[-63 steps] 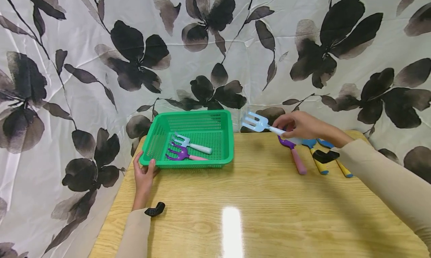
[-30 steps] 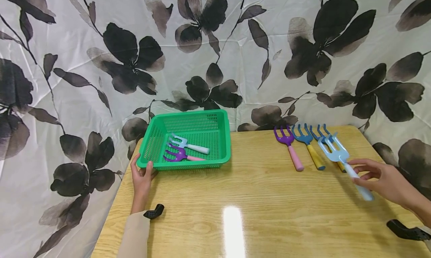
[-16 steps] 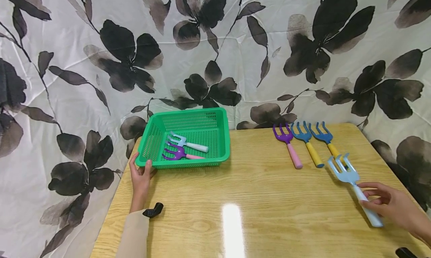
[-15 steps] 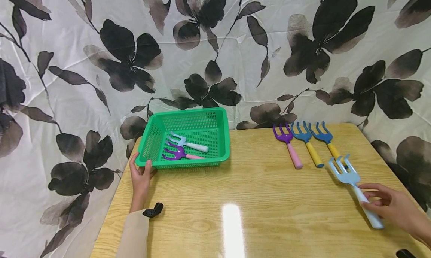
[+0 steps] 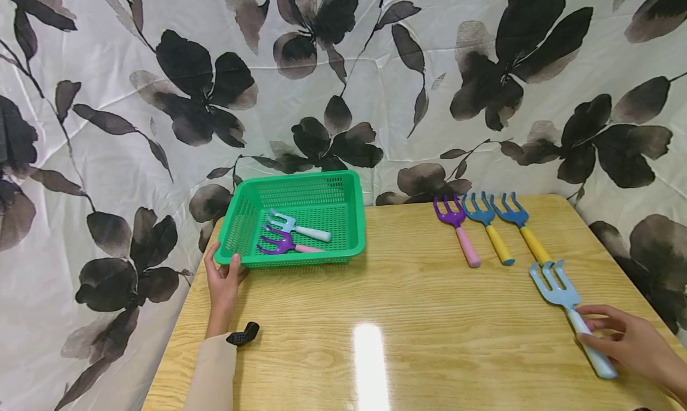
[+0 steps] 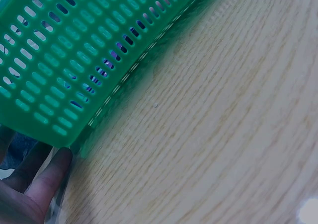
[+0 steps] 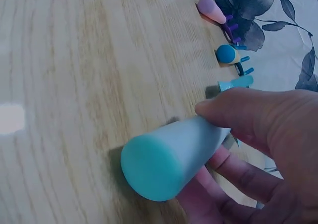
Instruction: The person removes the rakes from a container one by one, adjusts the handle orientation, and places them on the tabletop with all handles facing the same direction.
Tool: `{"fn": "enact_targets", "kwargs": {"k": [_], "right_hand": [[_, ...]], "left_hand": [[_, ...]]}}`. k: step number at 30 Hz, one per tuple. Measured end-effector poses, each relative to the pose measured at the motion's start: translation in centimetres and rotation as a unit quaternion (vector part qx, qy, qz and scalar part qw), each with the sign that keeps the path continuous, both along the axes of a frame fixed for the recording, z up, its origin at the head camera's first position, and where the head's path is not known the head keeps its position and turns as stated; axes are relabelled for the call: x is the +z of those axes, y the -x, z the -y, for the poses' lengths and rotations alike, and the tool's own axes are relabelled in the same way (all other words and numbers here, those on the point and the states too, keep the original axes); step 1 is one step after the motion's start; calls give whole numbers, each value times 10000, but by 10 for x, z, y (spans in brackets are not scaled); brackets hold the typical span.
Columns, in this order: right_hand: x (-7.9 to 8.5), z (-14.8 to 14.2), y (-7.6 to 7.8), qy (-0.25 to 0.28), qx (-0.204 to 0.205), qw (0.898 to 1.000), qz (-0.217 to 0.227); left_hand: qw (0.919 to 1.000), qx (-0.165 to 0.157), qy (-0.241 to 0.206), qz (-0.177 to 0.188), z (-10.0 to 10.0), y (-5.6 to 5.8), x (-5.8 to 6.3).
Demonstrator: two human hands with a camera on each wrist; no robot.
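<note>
My right hand [image 5: 628, 339] pinches the handle of a light blue hand fork [image 5: 594, 346] between thumb and fingers, low over the table at the right. In the right wrist view the handle's round end [image 7: 151, 167] points toward the camera. My left hand [image 5: 222, 283] holds the near left corner of a green plastic basket [image 5: 300, 260], thumb on the front wall and fingers round the side. Inside the basket lie a light blue hand fork [image 5: 311, 233] and a purple hand fork with a pink handle [image 5: 284, 243].
To the right of the basket, a purple hand fork [image 5: 467, 244] and two blue ones with yellow handles, a middle one [image 5: 499, 244] and a right one [image 5: 534, 244], lie in a row on the wooden table [image 5: 429, 339]. A flowered cloth [image 5: 402, 101] hangs behind.
My right hand has carried the light blue fork from beside the basket to the table's right side, then lower and nearer to me. The left hand has stayed on the basket's corner.
</note>
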State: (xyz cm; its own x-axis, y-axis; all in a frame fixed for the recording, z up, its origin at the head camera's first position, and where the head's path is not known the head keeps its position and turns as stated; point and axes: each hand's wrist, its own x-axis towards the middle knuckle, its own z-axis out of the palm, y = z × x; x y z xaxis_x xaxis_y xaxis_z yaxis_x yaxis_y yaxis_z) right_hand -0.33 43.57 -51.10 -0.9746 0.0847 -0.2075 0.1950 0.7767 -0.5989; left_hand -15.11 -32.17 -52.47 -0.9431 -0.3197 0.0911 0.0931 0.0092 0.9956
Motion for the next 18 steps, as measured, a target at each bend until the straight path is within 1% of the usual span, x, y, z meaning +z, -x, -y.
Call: {"fn": "enact_targets", "kwargs": {"k": [4,10,15,18], "right_hand": [[1,2,5,103,-55,9996,238],[4,2,11,449,-121,9969,641],[4,0,14,709,-160,9943,777],[3,0,14,764,-173,9934,836]], "left_hand": [[10000,83,40,-1,1,0,0],[10000,61,13,11,1,0,-1],[10000,50,-19,-2,1,1,-2],[10000,22,-27,-16,1,2,-2]]}}
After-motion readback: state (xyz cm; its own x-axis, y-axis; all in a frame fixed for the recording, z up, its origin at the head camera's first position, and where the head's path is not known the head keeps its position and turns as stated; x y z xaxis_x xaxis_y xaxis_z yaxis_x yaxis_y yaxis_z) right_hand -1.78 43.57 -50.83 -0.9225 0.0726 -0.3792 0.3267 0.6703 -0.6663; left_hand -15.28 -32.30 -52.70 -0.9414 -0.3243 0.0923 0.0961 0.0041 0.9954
